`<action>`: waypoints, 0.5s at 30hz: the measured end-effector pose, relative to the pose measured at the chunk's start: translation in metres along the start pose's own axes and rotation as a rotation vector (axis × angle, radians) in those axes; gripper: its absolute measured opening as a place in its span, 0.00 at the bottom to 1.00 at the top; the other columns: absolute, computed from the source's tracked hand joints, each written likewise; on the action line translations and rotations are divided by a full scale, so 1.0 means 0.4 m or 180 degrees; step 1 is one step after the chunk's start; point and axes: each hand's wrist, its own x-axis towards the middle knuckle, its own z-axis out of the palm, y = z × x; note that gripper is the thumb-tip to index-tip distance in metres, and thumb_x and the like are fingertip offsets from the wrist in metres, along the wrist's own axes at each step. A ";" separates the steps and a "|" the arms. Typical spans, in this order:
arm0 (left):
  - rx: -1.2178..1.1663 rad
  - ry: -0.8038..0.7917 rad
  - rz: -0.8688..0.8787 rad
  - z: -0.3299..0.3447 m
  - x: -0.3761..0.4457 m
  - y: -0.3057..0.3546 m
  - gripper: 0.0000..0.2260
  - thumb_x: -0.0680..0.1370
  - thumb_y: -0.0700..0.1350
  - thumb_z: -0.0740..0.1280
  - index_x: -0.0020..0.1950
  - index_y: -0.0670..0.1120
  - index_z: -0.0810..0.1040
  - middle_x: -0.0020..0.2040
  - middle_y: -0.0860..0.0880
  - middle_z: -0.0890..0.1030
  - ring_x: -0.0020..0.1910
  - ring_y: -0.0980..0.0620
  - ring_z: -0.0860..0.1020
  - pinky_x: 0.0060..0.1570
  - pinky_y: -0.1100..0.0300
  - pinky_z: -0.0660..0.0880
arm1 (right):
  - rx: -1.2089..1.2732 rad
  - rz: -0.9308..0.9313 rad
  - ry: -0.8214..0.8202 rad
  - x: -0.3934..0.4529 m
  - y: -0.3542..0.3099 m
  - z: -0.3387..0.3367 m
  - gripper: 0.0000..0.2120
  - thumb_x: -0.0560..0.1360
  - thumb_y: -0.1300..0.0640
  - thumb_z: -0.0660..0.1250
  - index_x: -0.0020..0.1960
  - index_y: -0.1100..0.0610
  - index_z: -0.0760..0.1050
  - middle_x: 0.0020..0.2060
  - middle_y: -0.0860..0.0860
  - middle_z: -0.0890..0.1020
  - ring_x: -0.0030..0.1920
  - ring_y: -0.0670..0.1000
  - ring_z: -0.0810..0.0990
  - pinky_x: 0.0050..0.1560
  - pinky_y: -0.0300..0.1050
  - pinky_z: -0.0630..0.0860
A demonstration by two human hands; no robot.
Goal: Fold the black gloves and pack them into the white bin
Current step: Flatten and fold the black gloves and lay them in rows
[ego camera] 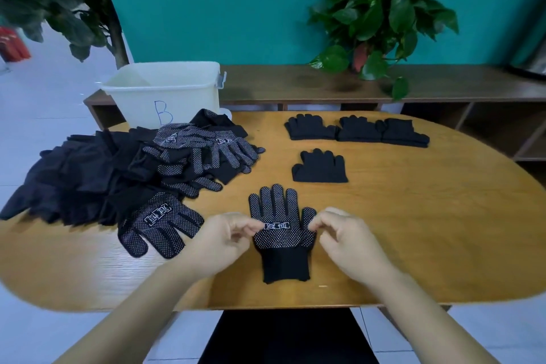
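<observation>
Dotted glove (280,230) lies flat at lower centre of table (413,230), fingers pointing up-frame, cuff toward viewer. Left hand (220,241) pinches glove's left edge with curled fingertips; right hand (344,238) pinches right edge by thumb. Glove pile (118,174) at left of frame. Bin (165,91) marked "B" at upper left, behind pile. Four folded gloves (320,167) lie above centre, three in row, one nearer.
</observation>
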 end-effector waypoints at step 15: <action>0.2920 -0.0471 0.0255 0.097 0.023 -0.059 0.43 0.70 0.65 0.20 0.79 0.44 0.40 0.77 0.50 0.37 0.78 0.52 0.37 0.74 0.57 0.32 | -0.1679 -0.0045 -0.1030 0.063 -0.005 0.152 0.44 0.63 0.35 0.15 0.75 0.53 0.30 0.74 0.48 0.31 0.76 0.45 0.31 0.74 0.43 0.31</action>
